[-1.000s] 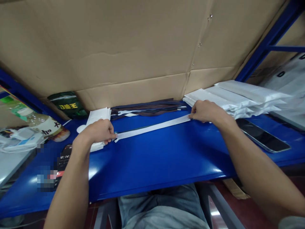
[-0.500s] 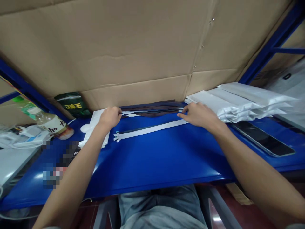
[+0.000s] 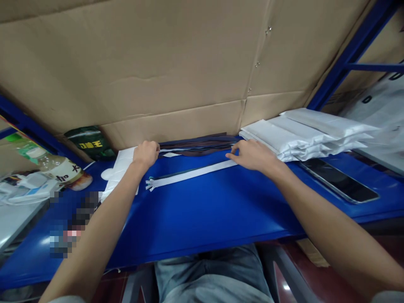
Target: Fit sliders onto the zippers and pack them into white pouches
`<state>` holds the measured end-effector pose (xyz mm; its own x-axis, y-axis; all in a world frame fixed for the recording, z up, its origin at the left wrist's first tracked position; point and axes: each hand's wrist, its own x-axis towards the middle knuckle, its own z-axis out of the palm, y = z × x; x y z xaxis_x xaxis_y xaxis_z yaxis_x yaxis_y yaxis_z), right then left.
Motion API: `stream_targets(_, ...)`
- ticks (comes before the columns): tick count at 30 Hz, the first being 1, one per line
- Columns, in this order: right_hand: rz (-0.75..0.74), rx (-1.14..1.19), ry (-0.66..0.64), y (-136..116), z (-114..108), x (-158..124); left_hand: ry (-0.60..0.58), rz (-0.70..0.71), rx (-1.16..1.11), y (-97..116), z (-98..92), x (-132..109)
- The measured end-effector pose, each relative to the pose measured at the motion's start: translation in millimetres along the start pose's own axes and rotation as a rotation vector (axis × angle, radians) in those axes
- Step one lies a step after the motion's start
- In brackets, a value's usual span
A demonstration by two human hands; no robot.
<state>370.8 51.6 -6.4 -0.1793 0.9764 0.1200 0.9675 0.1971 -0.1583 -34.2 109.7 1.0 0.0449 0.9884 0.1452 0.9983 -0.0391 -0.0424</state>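
Long zippers in dark brown, navy and pale colours lie in a pile [image 3: 195,146] along the back of the blue table. At the pile's left end, my left hand [image 3: 147,153] is closed, with fingers curled round the end of a zipper; its fingertips are partly hidden. My right hand [image 3: 252,155] hovers low by the pile's right end, thumb and forefinger apart, the forefinger close to a pale zipper tip. In front of the pile lies a white zipper [image 3: 192,172] with a dark strip beside it, its right end running under my right hand.
White packets [image 3: 303,130] are stacked at right, behind a phone [image 3: 341,179]. White sheets or bags [image 3: 121,166] lie beside my left forearm. Further left stand a drink bottle [image 3: 65,168] and a dark green pouch [image 3: 91,143]. A cardboard wall [image 3: 158,71] closes off the back.
The view has shifted slightly, moving most things left in the picture. Both hands stay at the two ends of the zipper pile, with little change in their pose.
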Motion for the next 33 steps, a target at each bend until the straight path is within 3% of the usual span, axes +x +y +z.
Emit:
stream_targets(4, -0.006, 0.012, -0.028, -1.5, -1.1, -0.1, 0.036, -0.005, 0.067, 2.6, 0.6, -3.7)
stream_targets(7, -0.016, 0.028, -0.034, -1.0, -0.8, 0.9, 0.132, -0.003, 0.049, 5.6, -0.8, -7.7)
stream_targets(13, -0.049, 0.072, 0.017, 1.0, 0.3, 2.0, 0.428, 0.01, -0.228, 8.8, -10.6, -28.3)
stream_targets(15, -0.094, 0.124, 0.022, -1.5, -0.1, 1.2, 0.462, 0.024, -0.412, 13.3, -14.2, -40.4)
stream_targets(19, -0.297, 0.368, 0.041, -18.3, 2.5, -3.7, 0.38, 0.099, -0.886, 36.2, -16.6, -66.9)
stream_targets(22, -0.441, 0.617, 0.014, -38.4, 9.8, -9.9, 0.222, 0.212, -1.117, 63.3, -13.9, -86.0)
stream_targets(25, -0.51, 0.793, -0.084, -55.5, 17.8, -16.2, -0.005, 0.332, -1.218, 88.9, -11.3, -102.6)
stream_targets(27, -0.525, 0.886, -0.152, -62.1, 22.1, -19.2, -0.093, 0.395, -1.242, 100.7, -10.4, -110.4)
stream_targets(33, -0.463, 1.036, -0.13, -64.9, 29.9, -22.4, -0.085, 0.43, -1.248, 110.8, -7.4, -117.3)
